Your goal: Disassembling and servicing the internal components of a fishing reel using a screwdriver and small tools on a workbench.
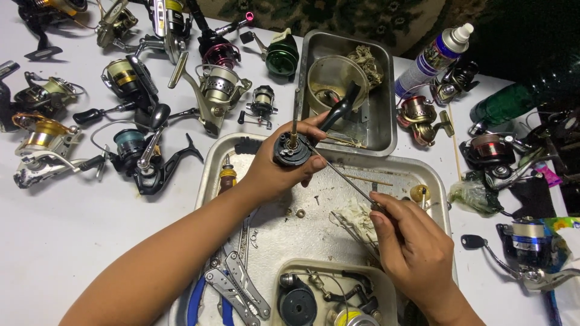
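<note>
The spinning reel body (293, 149) was held over the metal tray (211, 175), partly stripped; loose screws and small parts already lay in that tray. The left hand (275, 166) clenched round the body, while the right hand (411, 241) pinched a thin metal pick (344, 175) into it.

White table (54, 241) fills most of view, bright light on top. Many fishing reels (130, 78) lie over it. Behind table at top, dark cloth with leafy green pattern (362, 18). Top right corner very dark. No walls, floor or windows to see.
</note>
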